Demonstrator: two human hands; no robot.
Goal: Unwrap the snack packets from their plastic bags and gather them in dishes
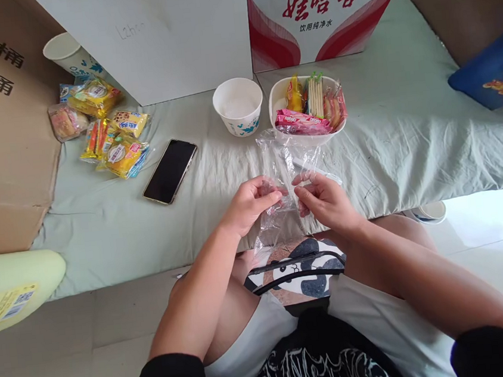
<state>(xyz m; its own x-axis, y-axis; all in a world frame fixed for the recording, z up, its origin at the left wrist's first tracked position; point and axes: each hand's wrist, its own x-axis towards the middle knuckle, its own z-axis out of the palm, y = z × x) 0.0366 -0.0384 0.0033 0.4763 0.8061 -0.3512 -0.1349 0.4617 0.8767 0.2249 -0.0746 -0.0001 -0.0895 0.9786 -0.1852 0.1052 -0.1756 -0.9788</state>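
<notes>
Between my two hands hangs a crinkled sheet of clear plastic film (286,167); I cannot tell whether it is a bag or a glove. My left hand (259,202) is closed, pinching it between thumb and fingers. My right hand (322,199) pinches the film on the other side. Beyond the hands, a white bowl (274,103) holds a pink wrapped snack (302,122), a yellow packet (294,93), pale sticks with green tips (315,96) and a reddish packet (335,106). To its left stands a white paper cup (238,110) with a blue-green leaf print.
A black phone (170,172) lies left of the hands, beside several wrapped snacks (123,157). White boxes (182,40) stand behind the cup and bowl. Brown cardboard (0,149) borders the left side. A blue box (494,76) is at the right. The cloth-covered surface (392,156) ends before my knees.
</notes>
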